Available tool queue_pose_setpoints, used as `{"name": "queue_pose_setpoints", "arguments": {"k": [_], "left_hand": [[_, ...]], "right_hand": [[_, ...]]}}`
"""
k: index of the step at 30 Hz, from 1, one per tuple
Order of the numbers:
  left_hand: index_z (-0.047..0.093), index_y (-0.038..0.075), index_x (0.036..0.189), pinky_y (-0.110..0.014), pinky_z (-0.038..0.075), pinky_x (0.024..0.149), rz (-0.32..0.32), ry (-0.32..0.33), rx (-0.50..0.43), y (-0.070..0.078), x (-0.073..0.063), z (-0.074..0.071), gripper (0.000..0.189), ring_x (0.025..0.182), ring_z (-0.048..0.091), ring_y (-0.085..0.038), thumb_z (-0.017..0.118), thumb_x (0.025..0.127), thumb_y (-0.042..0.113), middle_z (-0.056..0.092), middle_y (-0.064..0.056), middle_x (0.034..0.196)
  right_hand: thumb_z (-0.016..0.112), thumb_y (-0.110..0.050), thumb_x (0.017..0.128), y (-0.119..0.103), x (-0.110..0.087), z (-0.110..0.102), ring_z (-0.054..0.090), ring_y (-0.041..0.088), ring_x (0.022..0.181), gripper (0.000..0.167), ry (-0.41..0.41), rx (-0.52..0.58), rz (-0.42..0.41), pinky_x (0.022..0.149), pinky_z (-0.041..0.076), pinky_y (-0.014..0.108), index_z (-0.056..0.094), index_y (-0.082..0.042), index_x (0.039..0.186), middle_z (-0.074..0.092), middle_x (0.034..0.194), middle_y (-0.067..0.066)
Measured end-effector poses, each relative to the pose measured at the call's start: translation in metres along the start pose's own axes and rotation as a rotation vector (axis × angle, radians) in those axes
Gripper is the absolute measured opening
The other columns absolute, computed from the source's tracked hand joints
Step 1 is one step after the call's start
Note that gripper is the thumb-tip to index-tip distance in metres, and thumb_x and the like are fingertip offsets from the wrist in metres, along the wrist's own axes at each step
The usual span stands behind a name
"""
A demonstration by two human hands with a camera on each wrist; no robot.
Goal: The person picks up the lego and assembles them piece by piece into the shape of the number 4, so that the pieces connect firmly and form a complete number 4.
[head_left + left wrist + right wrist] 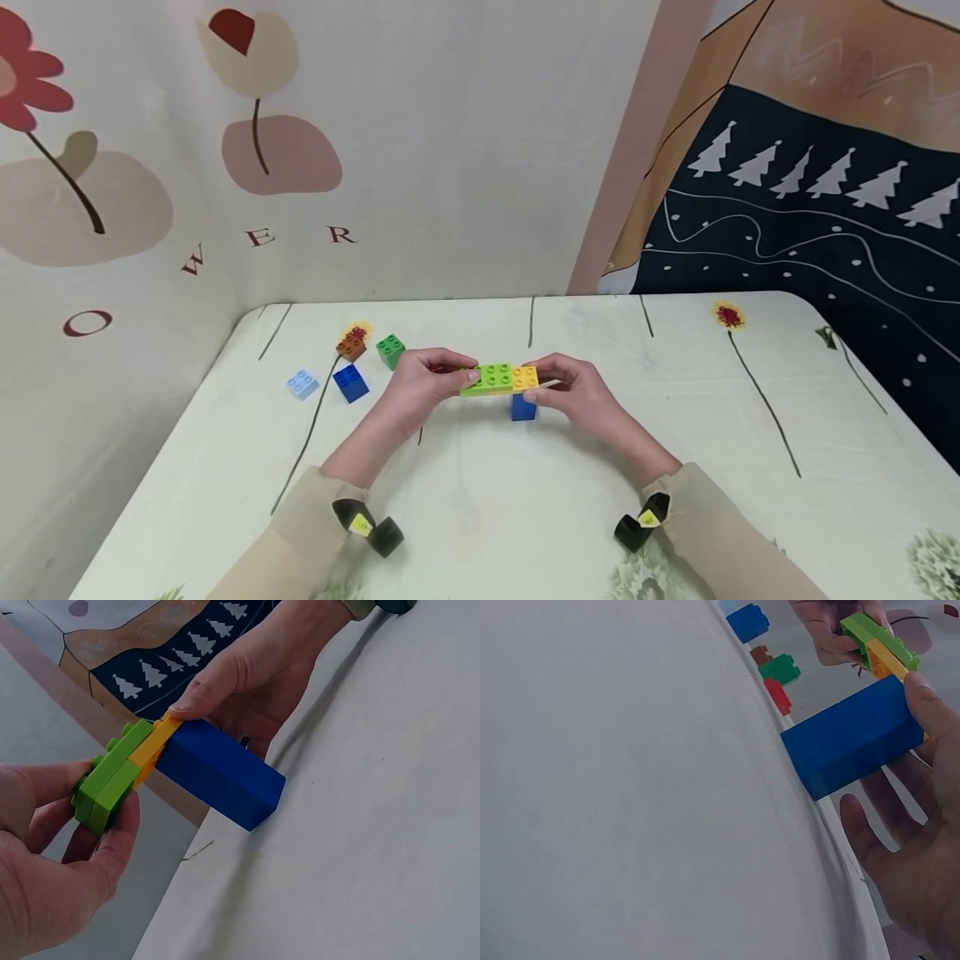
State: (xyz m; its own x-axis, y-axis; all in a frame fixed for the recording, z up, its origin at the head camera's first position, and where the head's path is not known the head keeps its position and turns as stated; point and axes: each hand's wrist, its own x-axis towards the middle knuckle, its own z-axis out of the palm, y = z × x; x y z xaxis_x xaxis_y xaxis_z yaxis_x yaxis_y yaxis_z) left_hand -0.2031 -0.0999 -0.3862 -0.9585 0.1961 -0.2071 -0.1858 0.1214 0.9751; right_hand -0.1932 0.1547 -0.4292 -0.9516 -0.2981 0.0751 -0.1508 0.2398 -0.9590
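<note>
My left hand [422,385] pinches the end of a light green toy building brick [493,377] between thumb and fingers. The green piece overlaps a yellow brick [526,378], and the two look joined. On the right, my right hand [576,388] pinches the yellow brick at its other end. Beneath the yellow brick hangs a blue column [221,772]; in the right wrist view a seam across the blue column [855,735] suggests two stacked bricks. Whether its lower end touches the table cannot be told.
Left of my left hand lie a light blue brick [302,384], a dark blue brick [351,383], a brown brick [350,347] and a green brick [390,351]. A red brick [778,696] shows in the right wrist view. A flower-printed cloth [675,433] covers the table.
</note>
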Motion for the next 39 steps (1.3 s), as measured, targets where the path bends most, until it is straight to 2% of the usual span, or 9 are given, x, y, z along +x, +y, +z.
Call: {"name": "queue_pose_setpoints", "arguments": {"k": [9,13,21,32,39], "left_hand": [[0.072,-0.008,0.117,-0.029,0.06,0.083,-0.014,-0.01,-0.015,0.004,0.0,0.0,0.028,0.101,0.068,-0.025,0.076,0.091,-0.001,0.067,-0.017,0.116],[0.072,-0.009,0.115,-0.03,0.06,0.083,-0.004,0.001,0.008,0.007,0.0,0.001,0.027,0.098,0.07,-0.024,0.077,0.09,-0.001,0.069,-0.017,0.115],[0.077,-0.003,0.11,-0.029,0.06,0.08,-0.004,0.032,0.104,0.013,-0.002,0.003,0.023,0.097,0.07,-0.024,0.08,0.088,0.001,0.072,-0.014,0.113],[0.078,0.0,0.108,-0.03,0.06,0.081,-0.01,0.063,0.15,0.02,-0.006,0.007,0.022,0.097,0.071,-0.024,0.081,0.087,0.003,0.072,-0.011,0.112],[0.078,0.002,0.111,-0.029,0.059,0.08,0.006,0.038,0.168,0.017,-0.006,0.004,0.023,0.098,0.068,-0.025,0.081,0.089,0.005,0.071,-0.01,0.111]], "right_hand": [[0.079,-0.011,0.091,0.001,0.001,0.001,0.065,0.026,0.11,0.034,0.007,-0.011,0.018,0.09,0.056,0.03,0.069,-0.003,0.122,0.07,0.12,0.01],[0.079,-0.011,0.091,0.0,0.001,0.001,0.065,0.026,0.109,0.034,0.009,-0.018,0.01,0.089,0.056,0.03,0.069,-0.003,0.122,0.071,0.119,0.01],[0.078,-0.011,0.092,0.0,0.0,0.001,0.065,0.027,0.108,0.033,0.013,-0.022,0.009,0.089,0.056,0.029,0.068,0.0,0.122,0.07,0.119,0.012],[0.079,-0.012,0.092,0.0,0.001,0.0,0.065,0.027,0.108,0.034,0.018,-0.019,0.021,0.09,0.056,0.03,0.068,-0.001,0.122,0.07,0.118,0.011],[0.079,-0.01,0.091,0.0,0.001,0.002,0.065,0.026,0.108,0.034,0.017,-0.006,0.025,0.089,0.056,0.03,0.068,-0.002,0.123,0.071,0.118,0.01]]}}
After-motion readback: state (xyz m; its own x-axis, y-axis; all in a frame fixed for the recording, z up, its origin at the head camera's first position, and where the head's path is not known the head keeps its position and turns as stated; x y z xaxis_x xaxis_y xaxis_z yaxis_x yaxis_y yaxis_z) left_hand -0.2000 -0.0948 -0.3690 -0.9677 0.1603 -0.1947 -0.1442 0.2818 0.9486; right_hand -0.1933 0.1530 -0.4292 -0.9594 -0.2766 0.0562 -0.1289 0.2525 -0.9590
